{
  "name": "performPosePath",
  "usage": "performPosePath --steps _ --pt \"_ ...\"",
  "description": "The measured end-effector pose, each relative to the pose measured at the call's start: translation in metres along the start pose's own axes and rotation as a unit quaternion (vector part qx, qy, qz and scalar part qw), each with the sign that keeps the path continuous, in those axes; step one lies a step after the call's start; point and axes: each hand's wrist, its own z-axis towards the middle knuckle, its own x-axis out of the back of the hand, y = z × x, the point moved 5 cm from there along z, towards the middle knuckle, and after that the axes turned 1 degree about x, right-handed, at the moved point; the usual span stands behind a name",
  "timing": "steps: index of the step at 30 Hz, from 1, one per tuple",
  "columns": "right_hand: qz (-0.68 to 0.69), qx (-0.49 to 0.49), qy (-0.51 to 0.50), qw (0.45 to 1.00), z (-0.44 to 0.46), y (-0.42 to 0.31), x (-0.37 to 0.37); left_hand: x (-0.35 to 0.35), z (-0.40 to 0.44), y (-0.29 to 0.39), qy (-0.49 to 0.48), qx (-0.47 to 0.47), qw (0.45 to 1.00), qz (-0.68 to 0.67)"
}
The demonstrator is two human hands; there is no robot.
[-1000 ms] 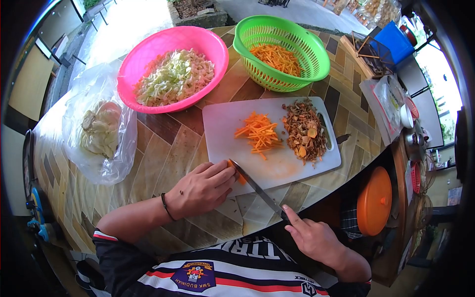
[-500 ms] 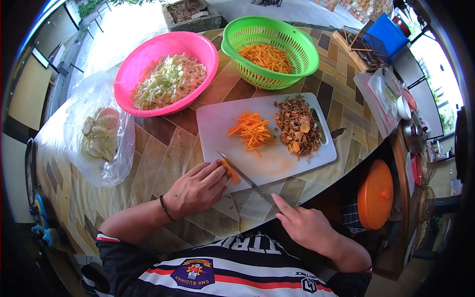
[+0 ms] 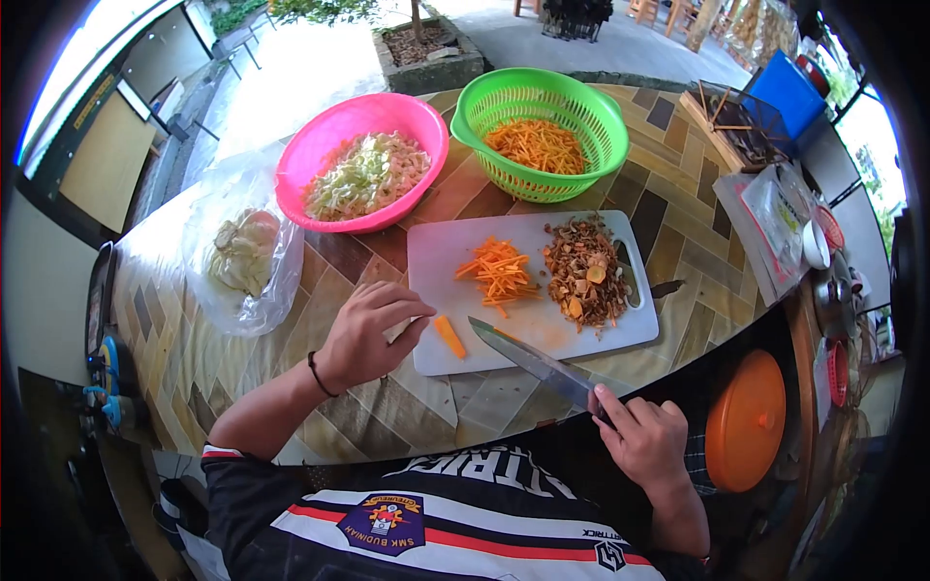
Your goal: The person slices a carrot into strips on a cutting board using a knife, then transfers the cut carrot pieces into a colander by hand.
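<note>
My right hand (image 3: 644, 438) is closed round the handle of a knife (image 3: 533, 360), whose blade lies over the lower edge of the white cutting board (image 3: 431, 276). My left hand (image 3: 373, 334) hovers at the board's lower left corner, fingers apart and holding nothing. Just right of its fingertips a carrot piece (image 3: 449, 336) rests on the board, apart from the blade. Higher on the board sit a pile of carrot sticks (image 3: 499, 273) and, to its right, a heap of brown chopped bits (image 3: 586, 271) with a few orange slices.
Behind the board stand a pink basin (image 3: 426, 121) of shredded cabbage and a green colander (image 3: 610, 136) of carrot shreds. A cabbage (image 3: 242, 254) in a plastic bag (image 3: 281, 295) lies at the left. An orange lid (image 3: 746, 421) is below the table's right edge.
My left hand has let go of the carrot piece and lifted off it, fingers spreading. The knife in my right hand has moved away to the right. The camera view has shifted.
</note>
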Motion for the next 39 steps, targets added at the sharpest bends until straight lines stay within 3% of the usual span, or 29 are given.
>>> performPosePath --steps 5,11,17,21,23,29,35,39 --pt "-0.033 0.038 0.040 0.998 0.006 0.014 0.000 -0.023 0.022 0.025 -0.078 0.032 0.994 -0.071" --pt "-0.069 0.052 0.075 0.993 0.002 0.029 -0.001 -0.035 0.038 0.037 -0.036 0.016 0.999 0.001" --pt "-0.095 0.075 0.083 0.989 -0.003 0.029 0.000 -0.062 0.045 0.031 -0.097 0.056 0.989 -0.098" --pt "-0.091 0.077 0.090 0.989 -0.009 0.030 -0.001 -0.064 0.053 0.022 -0.031 0.085 0.991 -0.097" --pt "-0.088 0.075 0.083 0.990 -0.012 0.028 -0.003 -0.065 0.057 0.008 0.007 0.064 0.998 -0.013" --pt "0.068 0.033 0.021 0.997 -0.015 0.023 -0.014 -0.032 0.025 0.010 0.040 0.074 0.989 0.120" --pt "0.207 0.015 -0.032 0.978 -0.010 0.010 -0.019 -0.026 -0.023 0.000 0.011 0.082 0.993 0.089" --pt "0.288 -0.019 -0.062 0.955 -0.004 -0.001 -0.023 -0.037 -0.038 0.011 0.001 0.016 0.996 0.085"
